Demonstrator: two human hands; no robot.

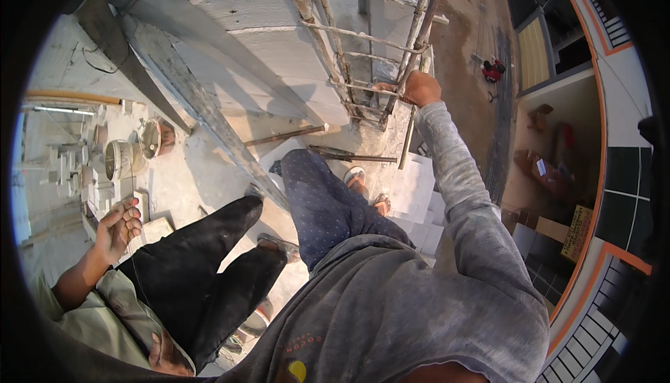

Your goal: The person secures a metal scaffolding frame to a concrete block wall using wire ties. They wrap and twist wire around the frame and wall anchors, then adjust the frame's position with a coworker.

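My right hand (421, 90) is closed around the edge of a rebar cage (417, 25), near its lower end. The cage is made of long rusty bars joined by several cross ties, and it stands against a pale block wall. My right arm, in a grey sleeve, reaches forward to it. My left hand does not show. Below the cage, loose steel bars (363, 157) lie close to my sandalled feet (355, 179).
At my left sits a co-worker in black trousers (209, 243), one hand (118, 233) raised. Long boards (188, 97) lean across the left. Buckets (120, 159) stand beyond. On the right the ledge drops to a street with a red object (493, 70) below.
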